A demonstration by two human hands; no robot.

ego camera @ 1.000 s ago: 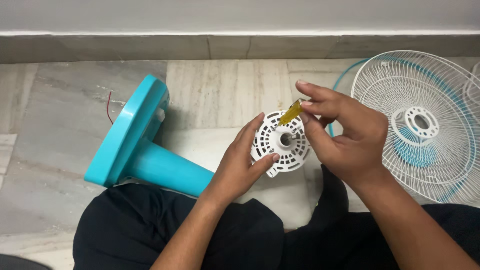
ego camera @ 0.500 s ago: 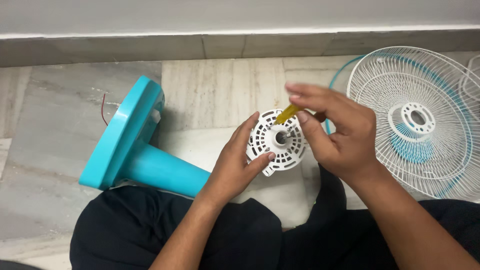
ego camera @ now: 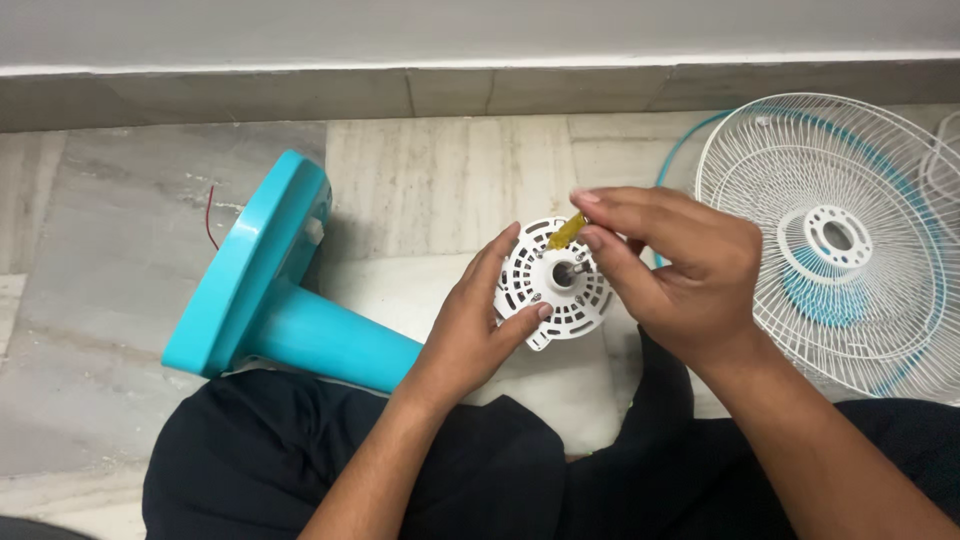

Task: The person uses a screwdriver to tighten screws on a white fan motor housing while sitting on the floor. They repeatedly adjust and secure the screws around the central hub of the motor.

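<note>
The person sits on a pale stone floor [ego camera: 450, 180] with legs in dark trousers [ego camera: 330, 450] spread to either side. The left hand [ego camera: 475, 335] holds a round white slotted cover [ego camera: 555, 283] up in front of the body, above the floor between the knees; its grip is clamped on the cover, with the thumb pressed on the lower rim and the fingers curled round the left edge. The cover faces the camera, showing a centre hole with a short metal shaft in it and rings of slots around that.

The right hand [ego camera: 680, 275] comes in from the right, its grip closed on a small yellow-handled screwdriver [ego camera: 568, 232], pinched between the thumb and the fingertips. The yellow handle slants down and to the left, ending at the upper part of the cover's face; the tip itself is too small to make out.

To the left, a turquoise fan stand [ego camera: 270, 300] lies on its side, its base tipped up on edge and its column pointing toward the person's lap. A thin red wire [ego camera: 210, 215] shows just beyond the base. On the right, a white wire fan guard [ego camera: 830, 240] lies flat on the floor, over a turquoise part.
</note>
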